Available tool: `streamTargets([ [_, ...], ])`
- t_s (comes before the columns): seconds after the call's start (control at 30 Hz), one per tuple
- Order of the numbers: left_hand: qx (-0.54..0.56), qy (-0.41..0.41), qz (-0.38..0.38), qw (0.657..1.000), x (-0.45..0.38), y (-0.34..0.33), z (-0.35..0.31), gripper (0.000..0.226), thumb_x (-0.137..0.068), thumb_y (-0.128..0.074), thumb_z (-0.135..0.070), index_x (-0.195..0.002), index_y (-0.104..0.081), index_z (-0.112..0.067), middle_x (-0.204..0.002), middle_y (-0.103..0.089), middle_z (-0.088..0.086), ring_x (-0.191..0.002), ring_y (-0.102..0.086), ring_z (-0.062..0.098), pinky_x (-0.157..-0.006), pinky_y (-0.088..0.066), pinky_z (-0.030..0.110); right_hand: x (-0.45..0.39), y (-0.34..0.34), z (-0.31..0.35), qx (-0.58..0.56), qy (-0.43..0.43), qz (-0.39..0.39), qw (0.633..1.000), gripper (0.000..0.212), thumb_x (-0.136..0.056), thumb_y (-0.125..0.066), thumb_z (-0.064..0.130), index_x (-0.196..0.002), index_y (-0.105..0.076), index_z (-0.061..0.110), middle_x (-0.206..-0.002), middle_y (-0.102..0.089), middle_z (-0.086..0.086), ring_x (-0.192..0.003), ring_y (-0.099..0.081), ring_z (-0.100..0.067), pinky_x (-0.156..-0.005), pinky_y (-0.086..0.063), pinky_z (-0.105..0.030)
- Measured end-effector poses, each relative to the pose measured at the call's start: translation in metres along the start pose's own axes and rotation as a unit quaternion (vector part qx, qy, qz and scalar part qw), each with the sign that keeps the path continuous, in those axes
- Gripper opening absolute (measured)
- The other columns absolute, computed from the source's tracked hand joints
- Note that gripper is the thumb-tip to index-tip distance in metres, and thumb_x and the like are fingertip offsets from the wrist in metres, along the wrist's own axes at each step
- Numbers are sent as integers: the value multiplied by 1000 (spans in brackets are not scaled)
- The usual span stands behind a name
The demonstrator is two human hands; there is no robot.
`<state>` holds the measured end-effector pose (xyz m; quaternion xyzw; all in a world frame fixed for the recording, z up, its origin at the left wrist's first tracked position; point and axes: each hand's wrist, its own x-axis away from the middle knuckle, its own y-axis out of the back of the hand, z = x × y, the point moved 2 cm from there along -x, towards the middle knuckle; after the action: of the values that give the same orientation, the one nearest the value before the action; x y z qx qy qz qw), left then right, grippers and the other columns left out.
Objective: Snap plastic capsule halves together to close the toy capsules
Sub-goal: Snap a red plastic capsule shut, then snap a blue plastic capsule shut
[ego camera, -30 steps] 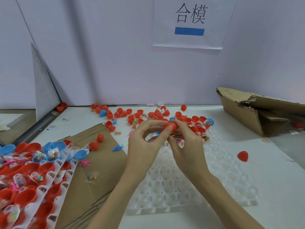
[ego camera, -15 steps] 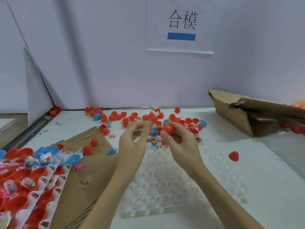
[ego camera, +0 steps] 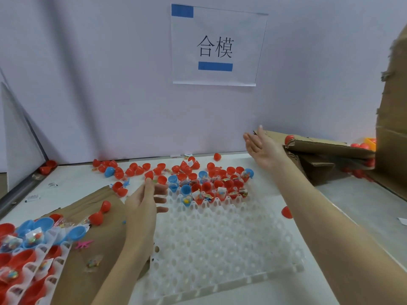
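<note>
Reaching toward the cardboard box (ego camera: 326, 146) at the worktop's (ego camera: 253, 216) far edge, the right hand (ego camera: 262, 146) was spread, its red capsule gone; the left hand (ego camera: 145, 201) hovered, grip loose, over the white tray (ego camera: 220, 245).

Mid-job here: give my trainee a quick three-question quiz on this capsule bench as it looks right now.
1. True or false: the right hand grips a capsule.
2. Which end of the white tray holds capsule halves: A near, B far?
3. Fill in: the left hand hovers at the tray's ____ edge.

Key: 1 false, its fingers are straight, stretched toward the cardboard box. 2 B. 3 left.
</note>
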<state>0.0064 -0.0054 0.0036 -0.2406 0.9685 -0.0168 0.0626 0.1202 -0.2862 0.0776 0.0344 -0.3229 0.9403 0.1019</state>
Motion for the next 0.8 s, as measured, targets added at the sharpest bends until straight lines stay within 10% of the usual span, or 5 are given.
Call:
streamTargets([
  [0.23, -46, -31, 9, 998, 0, 2, 5, 24, -108, -52, -23, -90, -69, -23, -92, -72, -3, -89, -66, 16, -68, -53, 25, 48, 10, -66, 212, 31, 50, 976, 20, -103, -58, 15, -111, -70, 2, -90, -75, -10, -79, -72, -17, -76, -59, -25],
  [0.4, -193, -102, 71, 973, -2, 1, 16, 10, -98, -68, -17, -105, -71, -23, -99, -70, -11, -92, -65, 10, -70, -49, 15, 72, 5, -93, 447, 164, 50, 878, 15, -101, -60, 18, -105, -73, 12, -84, -74, 2, -75, -71, -6, -67, -56, -13],
  [0.63, -431, -263, 210, 837, 5, -13, 30, 35, -104, -57, -35, -139, -56, -29, -129, -51, -13, -120, -36, 7, -100, -23, 18, 81, 0, -105, 563, 267, 116, 773, 9, -98, -64, 22, -101, -72, 25, -83, -67, 18, -79, -66, 2, -71, -50, -4],
  [0.8, -439, -262, 217, 831, -1, -14, 31, 32, -105, -55, -32, -136, -58, -27, -127, -53, -8, -120, -44, 14, -101, -30, 27, 81, 4, -115, 610, 273, 138, 731, 11, -99, -63, 19, -100, -74, 20, -76, -64, 21, -73, -65, -2, -71, -52, -9],
])
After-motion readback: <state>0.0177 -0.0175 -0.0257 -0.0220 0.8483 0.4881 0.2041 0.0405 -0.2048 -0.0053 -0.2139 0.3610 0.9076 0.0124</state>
